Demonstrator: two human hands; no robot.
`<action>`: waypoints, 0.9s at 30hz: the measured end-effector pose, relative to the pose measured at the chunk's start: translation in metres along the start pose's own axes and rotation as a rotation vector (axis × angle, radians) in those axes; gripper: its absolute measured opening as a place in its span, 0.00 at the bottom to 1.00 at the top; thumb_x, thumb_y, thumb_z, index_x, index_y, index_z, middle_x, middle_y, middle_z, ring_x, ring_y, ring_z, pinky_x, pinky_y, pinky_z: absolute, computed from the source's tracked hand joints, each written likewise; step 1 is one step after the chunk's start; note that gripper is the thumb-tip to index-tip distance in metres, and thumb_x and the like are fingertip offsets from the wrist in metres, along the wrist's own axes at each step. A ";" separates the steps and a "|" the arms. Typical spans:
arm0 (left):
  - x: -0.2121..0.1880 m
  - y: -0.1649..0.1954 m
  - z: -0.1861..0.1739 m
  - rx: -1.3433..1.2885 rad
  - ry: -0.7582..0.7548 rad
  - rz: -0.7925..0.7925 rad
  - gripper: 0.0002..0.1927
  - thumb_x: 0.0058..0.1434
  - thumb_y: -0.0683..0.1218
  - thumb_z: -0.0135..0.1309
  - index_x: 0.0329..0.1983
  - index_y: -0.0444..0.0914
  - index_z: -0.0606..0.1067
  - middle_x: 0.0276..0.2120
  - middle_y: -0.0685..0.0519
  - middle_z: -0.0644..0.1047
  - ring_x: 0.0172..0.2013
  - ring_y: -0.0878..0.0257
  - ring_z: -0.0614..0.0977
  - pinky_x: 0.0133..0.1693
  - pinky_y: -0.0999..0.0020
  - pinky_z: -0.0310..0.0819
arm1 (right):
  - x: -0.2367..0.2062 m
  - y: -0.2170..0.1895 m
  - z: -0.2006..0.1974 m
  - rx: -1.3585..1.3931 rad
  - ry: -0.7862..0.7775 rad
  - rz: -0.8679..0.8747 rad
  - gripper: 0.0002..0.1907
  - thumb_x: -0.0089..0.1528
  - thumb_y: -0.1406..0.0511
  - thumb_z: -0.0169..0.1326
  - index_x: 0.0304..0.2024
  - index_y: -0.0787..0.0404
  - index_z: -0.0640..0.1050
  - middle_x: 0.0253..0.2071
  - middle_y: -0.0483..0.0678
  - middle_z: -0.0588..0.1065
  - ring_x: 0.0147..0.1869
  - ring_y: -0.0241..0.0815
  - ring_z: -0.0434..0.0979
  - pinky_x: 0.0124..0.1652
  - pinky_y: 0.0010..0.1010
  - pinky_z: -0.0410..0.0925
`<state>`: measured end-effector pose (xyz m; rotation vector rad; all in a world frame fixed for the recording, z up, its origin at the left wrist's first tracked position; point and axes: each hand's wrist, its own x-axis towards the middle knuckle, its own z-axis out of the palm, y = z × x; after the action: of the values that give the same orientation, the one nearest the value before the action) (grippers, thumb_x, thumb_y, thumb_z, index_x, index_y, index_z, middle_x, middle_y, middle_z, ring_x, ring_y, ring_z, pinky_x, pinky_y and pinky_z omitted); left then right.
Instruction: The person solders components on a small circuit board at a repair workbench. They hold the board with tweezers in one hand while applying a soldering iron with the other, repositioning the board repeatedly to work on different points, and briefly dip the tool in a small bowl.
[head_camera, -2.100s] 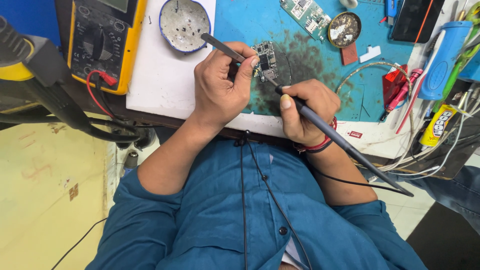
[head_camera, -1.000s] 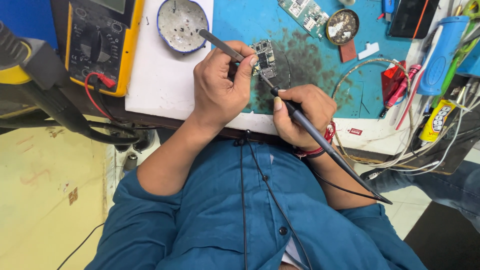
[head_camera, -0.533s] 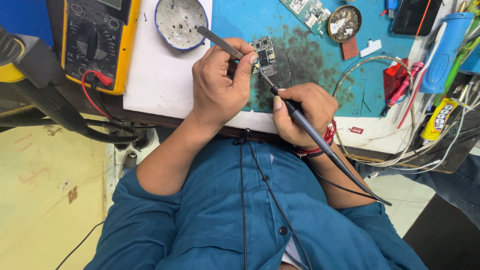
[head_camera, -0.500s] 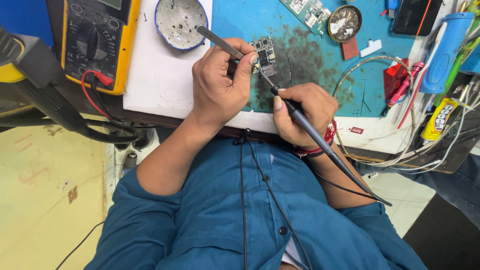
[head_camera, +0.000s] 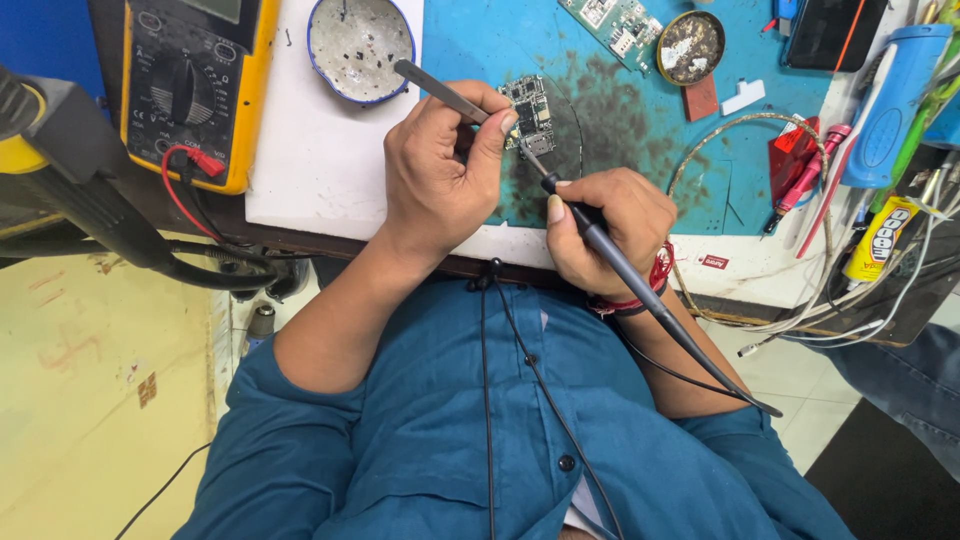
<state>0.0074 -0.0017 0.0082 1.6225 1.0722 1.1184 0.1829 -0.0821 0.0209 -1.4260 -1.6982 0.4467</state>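
Soldering step under way. Left hand (head_camera: 440, 165) pinches tweezers (head_camera: 440, 90); right hand (head_camera: 600, 225) grips soldering iron (head_camera: 640, 290), tip on small circuit board (head_camera: 528, 108), which lies on the desk's blue mat (head_camera: 640, 150). Next move likely needs a steady tip and fine tweezer placement.

Bright, even overhead light; colours vivid. Soft short shadows under left hand (head_camera: 440, 175) and right hand (head_camera: 600, 225) on teal mat (head_camera: 620, 130). Mild glare on white board (head_camera: 320, 160) and dish (head_camera: 360, 45) rim. Centre sharp, circuit board (head_camera: 528, 108) detail readable. Wide-angle bending at edges: meter (head_camera: 190, 90) and right-side clutter lean outward. Slight softness in corners.
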 end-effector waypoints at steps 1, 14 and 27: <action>0.000 0.000 -0.001 0.001 -0.003 0.004 0.04 0.72 0.38 0.59 0.45 0.33 0.74 0.35 0.52 0.80 0.29 0.69 0.81 0.32 0.74 0.75 | 0.000 0.000 0.000 -0.001 0.001 0.001 0.07 0.59 0.73 0.62 0.38 0.65 0.77 0.32 0.52 0.77 0.32 0.48 0.78 0.35 0.35 0.69; 0.000 0.000 -0.001 0.012 -0.015 0.005 0.04 0.71 0.38 0.59 0.45 0.34 0.75 0.36 0.51 0.80 0.29 0.68 0.81 0.32 0.74 0.75 | -0.001 0.000 0.000 0.003 0.009 0.004 0.07 0.59 0.73 0.62 0.39 0.65 0.77 0.33 0.52 0.78 0.33 0.48 0.79 0.33 0.32 0.69; 0.000 -0.002 0.000 0.010 -0.005 0.015 0.04 0.72 0.38 0.59 0.45 0.34 0.74 0.35 0.52 0.80 0.29 0.69 0.80 0.31 0.75 0.74 | 0.000 -0.001 0.001 0.008 0.006 0.005 0.07 0.59 0.73 0.62 0.38 0.65 0.77 0.33 0.52 0.78 0.33 0.48 0.79 0.33 0.32 0.69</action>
<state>0.0072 -0.0012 0.0063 1.6425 1.0653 1.1196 0.1816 -0.0818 0.0212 -1.4252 -1.6863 0.4514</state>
